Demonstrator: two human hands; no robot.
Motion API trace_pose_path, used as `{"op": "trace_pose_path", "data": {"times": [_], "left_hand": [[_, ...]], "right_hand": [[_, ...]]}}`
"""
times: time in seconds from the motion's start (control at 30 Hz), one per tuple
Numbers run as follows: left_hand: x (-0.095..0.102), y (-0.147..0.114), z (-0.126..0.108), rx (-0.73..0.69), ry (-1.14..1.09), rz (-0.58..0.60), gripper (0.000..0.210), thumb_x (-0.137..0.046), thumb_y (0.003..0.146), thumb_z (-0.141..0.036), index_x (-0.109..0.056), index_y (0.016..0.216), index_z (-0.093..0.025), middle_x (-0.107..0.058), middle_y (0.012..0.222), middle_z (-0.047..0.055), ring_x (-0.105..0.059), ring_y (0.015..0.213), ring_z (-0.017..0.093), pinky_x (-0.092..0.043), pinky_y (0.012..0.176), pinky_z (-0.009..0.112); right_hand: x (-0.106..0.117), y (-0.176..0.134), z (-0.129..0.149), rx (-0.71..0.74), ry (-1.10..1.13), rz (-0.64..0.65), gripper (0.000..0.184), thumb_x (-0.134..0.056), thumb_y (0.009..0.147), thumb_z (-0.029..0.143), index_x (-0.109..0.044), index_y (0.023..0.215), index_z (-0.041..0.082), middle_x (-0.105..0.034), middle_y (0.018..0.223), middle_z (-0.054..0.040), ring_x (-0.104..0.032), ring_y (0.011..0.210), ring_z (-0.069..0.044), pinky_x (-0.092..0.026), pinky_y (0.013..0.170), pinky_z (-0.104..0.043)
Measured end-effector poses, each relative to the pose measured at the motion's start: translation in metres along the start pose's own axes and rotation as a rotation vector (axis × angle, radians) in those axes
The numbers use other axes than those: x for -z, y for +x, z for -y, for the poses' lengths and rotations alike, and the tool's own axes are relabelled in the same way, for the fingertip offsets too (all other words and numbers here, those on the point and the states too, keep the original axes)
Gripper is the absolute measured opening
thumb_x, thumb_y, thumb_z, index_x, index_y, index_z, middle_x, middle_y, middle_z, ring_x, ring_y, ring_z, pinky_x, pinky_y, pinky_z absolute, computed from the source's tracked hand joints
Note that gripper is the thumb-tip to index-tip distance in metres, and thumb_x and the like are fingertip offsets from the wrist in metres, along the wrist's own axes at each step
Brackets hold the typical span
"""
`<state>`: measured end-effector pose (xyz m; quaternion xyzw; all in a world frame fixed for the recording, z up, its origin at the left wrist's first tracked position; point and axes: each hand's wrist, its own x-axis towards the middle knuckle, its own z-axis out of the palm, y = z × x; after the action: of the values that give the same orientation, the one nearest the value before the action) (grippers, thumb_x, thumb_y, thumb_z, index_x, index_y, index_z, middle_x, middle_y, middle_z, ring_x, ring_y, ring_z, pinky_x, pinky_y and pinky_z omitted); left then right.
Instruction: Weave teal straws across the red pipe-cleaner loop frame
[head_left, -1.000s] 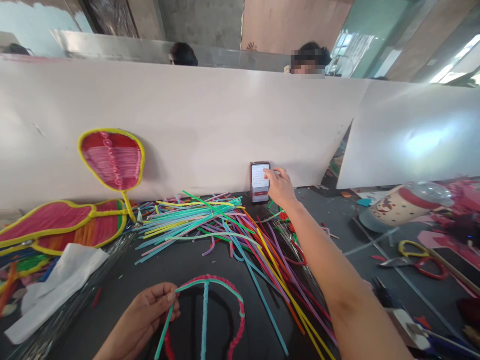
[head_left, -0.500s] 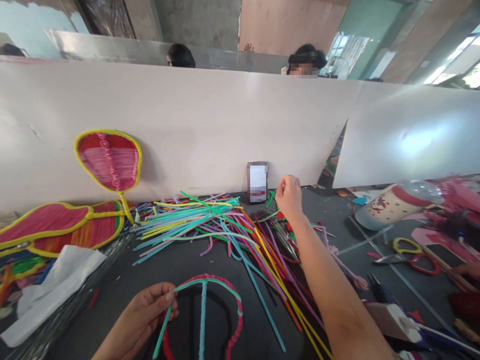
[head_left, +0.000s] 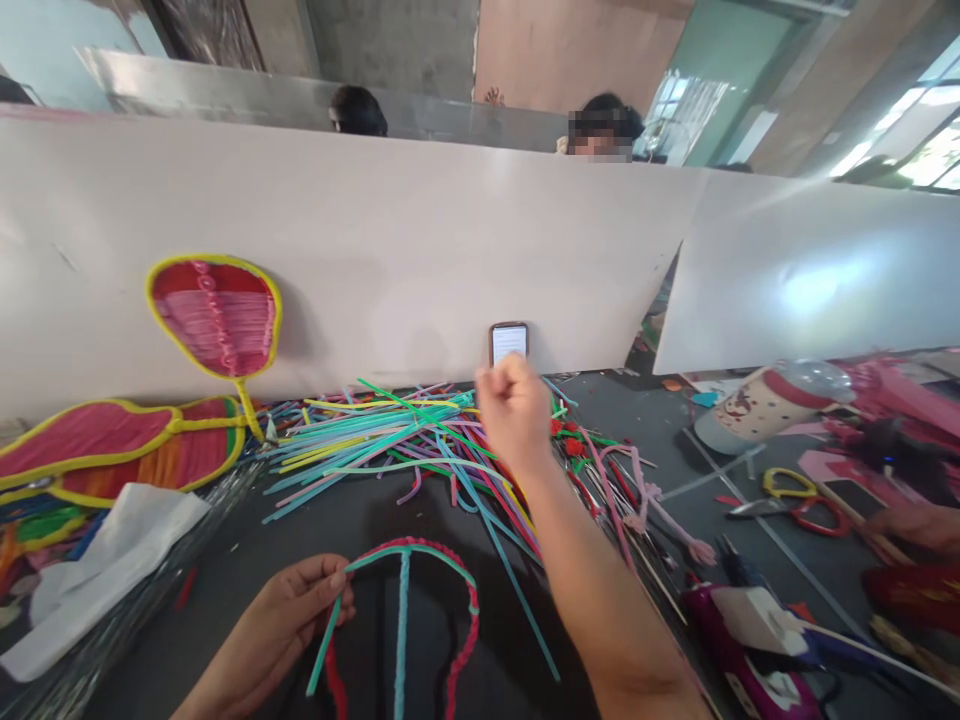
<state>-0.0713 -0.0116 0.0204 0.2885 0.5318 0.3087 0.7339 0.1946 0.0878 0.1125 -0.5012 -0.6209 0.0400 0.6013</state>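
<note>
At lower left, the left hand (head_left: 300, 600) pinches a green stem (head_left: 322, 650) against a red braided arch (head_left: 463, 652) at bottom centre, dark tabletop (head_left: 315, 532) opening between it and the pile of stems (head_left: 382, 430) above; the frame's edge cuts the arch. At centre, the curled, blurred right hand (head_left: 517, 410) hides part of a phone (head_left: 509, 342); its grip cannot be told

Fuzzy, rough-textured frame (head_left: 402, 630), matt tabletop (head_left: 307, 532), smooth right-hand panel (head_left: 750, 300) (glossy, with bright glare).
</note>
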Motion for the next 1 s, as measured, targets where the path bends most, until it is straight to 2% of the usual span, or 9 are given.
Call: {"op": "trace_pose_path", "data": {"times": [0.07,0.13,0.3,0.47,0.53,0.6,0.77,1.0], "left_hand": [[-0.002,-0.001,-0.001,-0.008,0.005,-0.002,0.023,-0.080,0.062,-0.030,-0.067,0.069,-0.014,-0.058,0.064,0.000,-0.054,0.061,0.010,-0.048,0.060,0.017],[-0.003,-0.003,-0.001,-0.016,-0.003,-0.010,0.023,-0.081,0.061,-0.029,-0.067,0.069,-0.014,-0.058,0.065,0.000,-0.054,0.062,0.010,-0.048,0.061,0.018],[-0.002,-0.003,-0.001,-0.012,-0.013,0.010,0.021,-0.079,0.064,-0.030,-0.065,0.070,-0.014,-0.059,0.065,0.000,-0.055,0.062,0.010,-0.048,0.061,0.018],[0.004,0.000,0.005,-0.018,-0.055,0.027,0.018,-0.078,0.066,-0.025,-0.067,0.074,-0.014,-0.062,0.067,0.001,-0.057,0.062,0.010,-0.050,0.063,0.020],[0.007,0.002,0.007,-0.037,-0.094,0.000,0.018,-0.078,0.065,-0.023,-0.067,0.075,-0.013,-0.063,0.068,0.001,-0.058,0.061,0.011,-0.051,0.063,0.021],[0.009,0.002,0.006,-0.065,-0.122,-0.041,0.021,-0.080,0.060,-0.018,-0.068,0.077,-0.013,-0.065,0.068,0.002,-0.059,0.059,0.012,-0.051,0.061,0.023],[0.011,-0.005,-0.006,-0.065,-0.090,-0.075,0.034,-0.073,0.051,-0.003,-0.070,0.082,-0.016,-0.067,0.062,0.000,-0.065,0.065,0.020,-0.051,0.059,0.024],[0.009,-0.009,-0.012,-0.097,-0.010,-0.074,0.031,-0.065,0.050,-0.006,-0.069,0.079,-0.016,-0.067,0.060,0.000,-0.067,0.073,0.026,-0.052,0.060,0.026]], "right_hand": [[-0.020,-0.020,0.024,0.059,0.097,0.255,0.027,-0.043,0.082,0.014,-0.026,0.062,0.023,-0.034,0.056,0.0058,-0.035,0.051,-0.010,-0.032,0.053,-0.022],[-0.032,-0.038,0.044,0.114,0.125,0.404,0.024,-0.042,0.078,0.010,-0.028,0.063,0.023,-0.038,0.058,0.0045,-0.039,0.055,-0.011,-0.032,0.056,-0.023],[-0.036,-0.061,0.061,0.156,0.120,0.564,0.024,-0.045,0.078,0.011,-0.030,0.064,0.023,-0.043,0.058,0.0043,-0.042,0.059,-0.012,-0.033,0.060,-0.023],[-0.037,-0.068,0.060,0.159,0.043,0.761,0.011,-0.053,0.082,0.016,-0.046,0.076,0.022,-0.057,0.067,0.0031,-0.052,0.066,-0.013,-0.036,0.064,-0.023],[-0.041,-0.073,0.061,0.232,0.031,0.858,0.005,-0.056,0.084,0.021,-0.051,0.084,0.021,-0.064,0.077,0.0009,-0.056,0.073,-0.013,-0.039,0.073,-0.024],[-0.046,-0.080,0.064,0.341,0.006,0.946,0.007,-0.055,0.086,0.025,-0.054,0.090,0.020,-0.066,0.086,-0.0011,-0.057,0.081,-0.014,-0.040,0.081,-0.026],[-0.054,-0.101,0.073,0.512,-0.139,1.058,0.015,-0.052,0.087,0.028,-0.057,0.099,0.020,-0.065,0.097,-0.0028,-0.053,0.091,-0.021,-0.044,0.075,-0.034],[-0.060,-0.115,0.075,0.571,-0.191,1.051,0.017,-0.045,0.089,0.022,-0.060,0.097,0.024,-0.063,0.096,-0.0021,-0.049,0.091,-0.023,-0.043,0.070,-0.038]]}}
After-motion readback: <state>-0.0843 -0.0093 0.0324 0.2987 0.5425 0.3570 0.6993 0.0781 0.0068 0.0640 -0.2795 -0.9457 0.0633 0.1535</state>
